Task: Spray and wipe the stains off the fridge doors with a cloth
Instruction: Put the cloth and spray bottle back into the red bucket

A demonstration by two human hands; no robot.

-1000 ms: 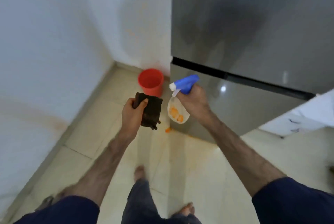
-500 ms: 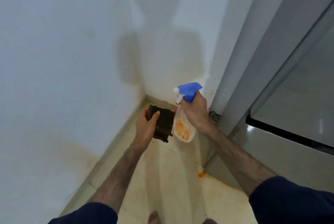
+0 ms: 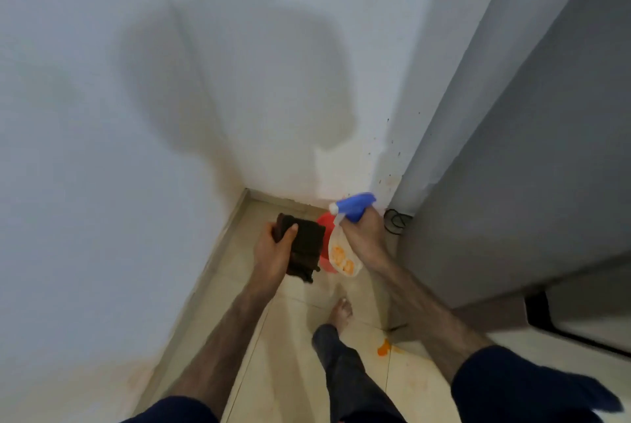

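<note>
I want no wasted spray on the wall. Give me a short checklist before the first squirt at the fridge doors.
1. Spray bottle in the right hand: ok, gripped at the neck.
2. Cloth ready: ok, folded and held in the left hand.
3. Nozzle aimed at the fridge: not ok, it points left, toward the wall.
4. Stains on the doors in sight: cannot tell, mostly the fridge's side shows.
5. Footing: not ok, an orange spill lies on the floor by the fridge corner.
6. Red bucket clear of the feet: ok, it stands in the corner ahead.
</note>
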